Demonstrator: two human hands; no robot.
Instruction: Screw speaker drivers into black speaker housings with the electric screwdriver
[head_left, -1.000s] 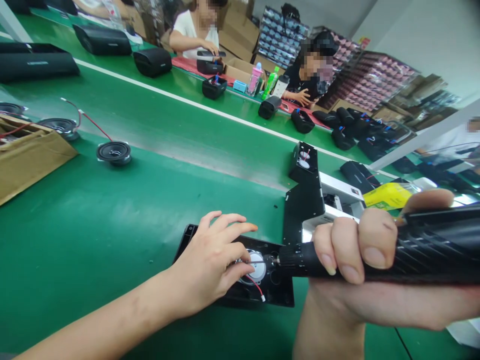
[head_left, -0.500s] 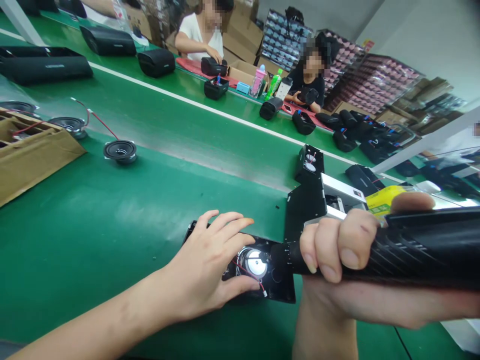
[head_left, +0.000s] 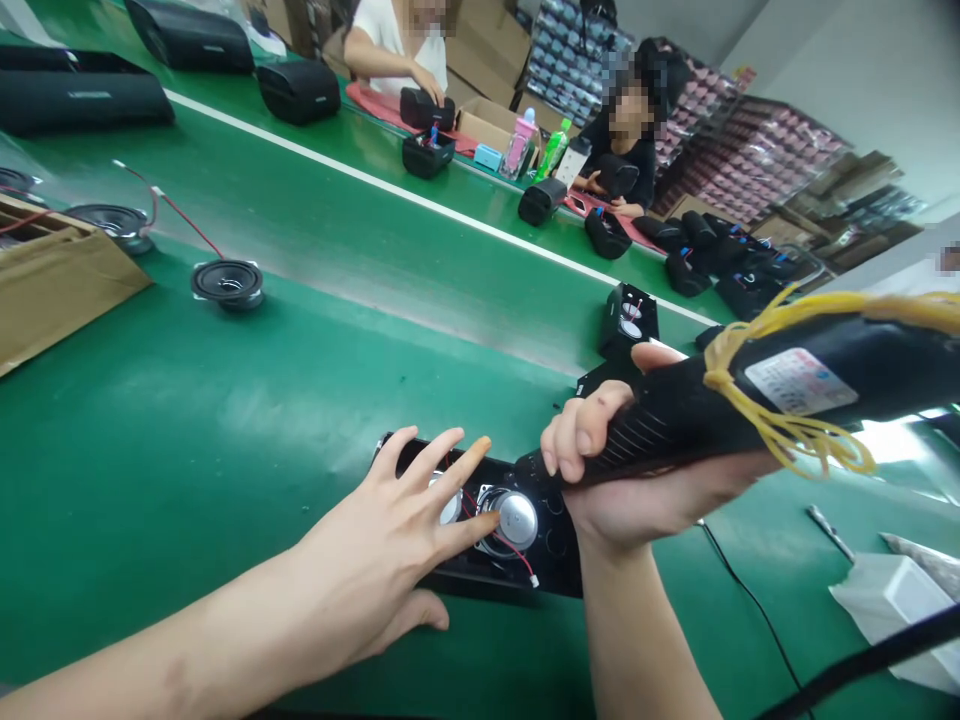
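Note:
A black speaker panel (head_left: 551, 570) lies on the green table in front of me, with a round silver speaker driver (head_left: 514, 519) and thin red wires set in it. My left hand (head_left: 382, 545) lies on the panel's left part with fingers spread flat, one fingertip beside the driver. My right hand (head_left: 600, 470) is wrapped round a black electric screwdriver (head_left: 780, 390), which is bound with yellow cord. Its front end points down at the panel just right of the driver; the bit is hidden behind my fingers.
A loose speaker driver (head_left: 227, 282) with a red wire and a cardboard box (head_left: 52, 285) sit at the left. A small black speaker part (head_left: 630, 318) lies beyond the panel. White packaging (head_left: 892, 600) is at the right. Two people work across the belt among black speaker housings and bottles.
My right hand has tilted the screwdriver upward and slid back along it, showing its yellow cord and label. My left hand's fingers have spread out flatter. The white box beside the panel is now hidden.

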